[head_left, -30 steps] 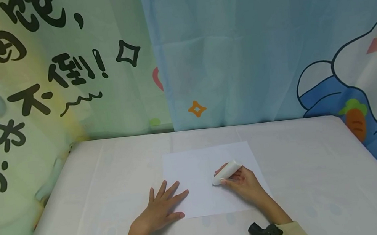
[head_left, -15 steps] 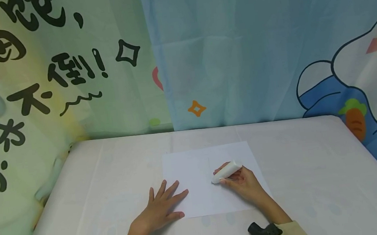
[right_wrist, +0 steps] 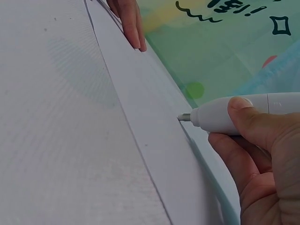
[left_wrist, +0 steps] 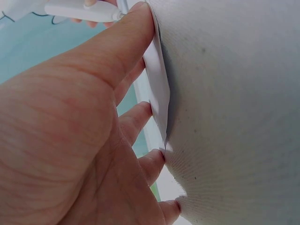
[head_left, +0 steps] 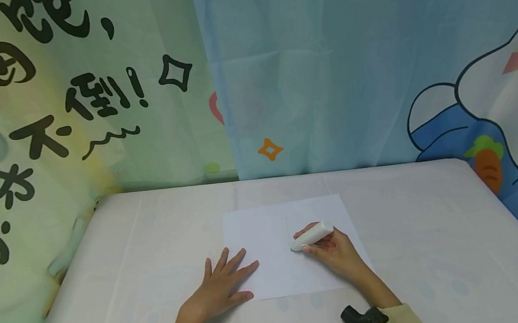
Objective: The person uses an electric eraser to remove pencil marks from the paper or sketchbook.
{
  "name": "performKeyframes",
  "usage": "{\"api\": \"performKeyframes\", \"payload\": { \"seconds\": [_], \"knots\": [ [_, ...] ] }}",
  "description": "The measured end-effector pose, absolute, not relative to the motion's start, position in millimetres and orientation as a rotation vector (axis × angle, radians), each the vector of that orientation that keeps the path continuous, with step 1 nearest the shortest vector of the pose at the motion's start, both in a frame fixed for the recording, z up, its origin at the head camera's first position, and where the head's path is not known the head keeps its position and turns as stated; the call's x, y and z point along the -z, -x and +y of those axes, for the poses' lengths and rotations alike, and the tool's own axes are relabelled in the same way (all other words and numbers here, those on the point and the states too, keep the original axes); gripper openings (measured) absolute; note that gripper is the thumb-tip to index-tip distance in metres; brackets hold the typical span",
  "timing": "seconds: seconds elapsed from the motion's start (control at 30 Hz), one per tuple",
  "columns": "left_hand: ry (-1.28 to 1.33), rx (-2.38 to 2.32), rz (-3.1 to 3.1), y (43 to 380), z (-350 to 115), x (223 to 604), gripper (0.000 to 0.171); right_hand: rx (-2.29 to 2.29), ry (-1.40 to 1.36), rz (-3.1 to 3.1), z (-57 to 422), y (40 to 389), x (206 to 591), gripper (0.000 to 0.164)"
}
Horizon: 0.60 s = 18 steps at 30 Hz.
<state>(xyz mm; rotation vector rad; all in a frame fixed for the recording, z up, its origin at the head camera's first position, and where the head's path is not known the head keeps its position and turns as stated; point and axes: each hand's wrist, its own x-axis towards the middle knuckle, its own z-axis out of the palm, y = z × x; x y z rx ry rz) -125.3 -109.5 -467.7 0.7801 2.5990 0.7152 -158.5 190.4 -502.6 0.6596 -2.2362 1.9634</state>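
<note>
A sheet of white paper (head_left: 256, 225) lies on the white-covered table. My right hand (head_left: 336, 251) grips a thick white pen (head_left: 314, 233) between thumb and fingers, its body slanting up to the right. In the right wrist view, the narrow metal tip (right_wrist: 185, 117) of the pen is right at the paper's surface. Up the sheet from the tip, a faint straight line (head_left: 286, 220) shows. My left hand (head_left: 222, 287) rests with spread fingers over the lower left edge of the paper. Its thumb touches the lifted near edge of the sheet in the left wrist view.
The white tablecloth (head_left: 435, 216) reaches back to a printed curtain (head_left: 309, 98) with dark lettering and a cartoon rabbit. Black wrist mounts (head_left: 363, 319) sit on both forearms, close over the table's near side.
The pen tip has crept slightly away from me, up the paper, mostly in the first half second. The left hand and the paper have kept their places.
</note>
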Motion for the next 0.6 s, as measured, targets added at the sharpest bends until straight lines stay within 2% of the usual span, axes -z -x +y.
{"api": "performKeyframes", "payload": {
  "seconds": [0.6],
  "knots": [
    [-0.772,-0.735,2.590,124.7,-110.0,467.6,0.060,-1.951,-0.649,-2.220,191.3,157.5,501.5,0.033]
  ]
}}
